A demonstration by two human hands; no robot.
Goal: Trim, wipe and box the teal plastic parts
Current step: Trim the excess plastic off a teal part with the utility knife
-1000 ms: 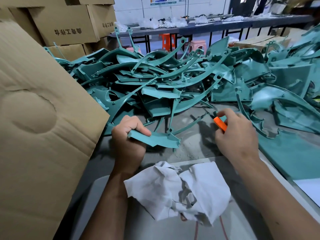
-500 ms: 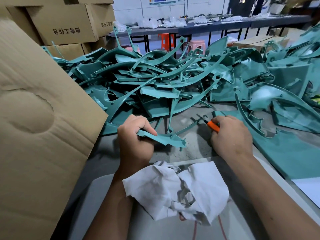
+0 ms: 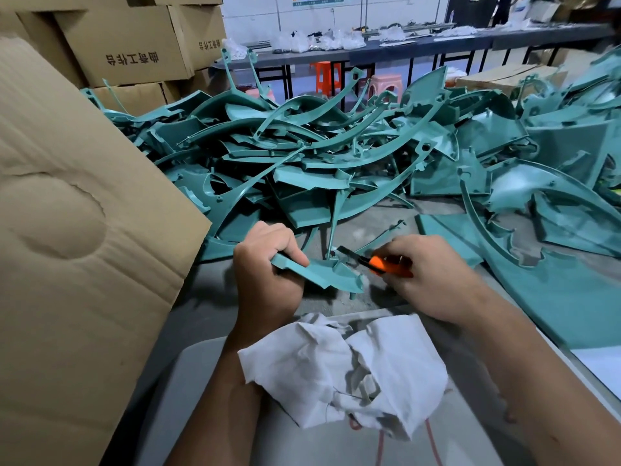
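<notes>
My left hand (image 3: 268,274) grips one end of a long teal plastic part (image 3: 322,272) and holds it just above the grey table. My right hand (image 3: 426,274) holds an orange utility knife (image 3: 379,264), its dark blade pointing left at the part's upper edge. A crumpled white cloth (image 3: 346,368) lies in front of both hands, over my left forearm. Behind the hands a big heap of teal plastic parts (image 3: 336,153) covers the table.
A large open cardboard box flap (image 3: 77,230) stands at the left. Stacked cardboard boxes (image 3: 127,45) sit at the back left. More teal panels (image 3: 554,213) lie at the right. A long dark table (image 3: 437,48) and coloured stools are in the background.
Both hands have drawn closer together. The right hand has brought the knife left, so its blade now reaches the part in the left hand.
</notes>
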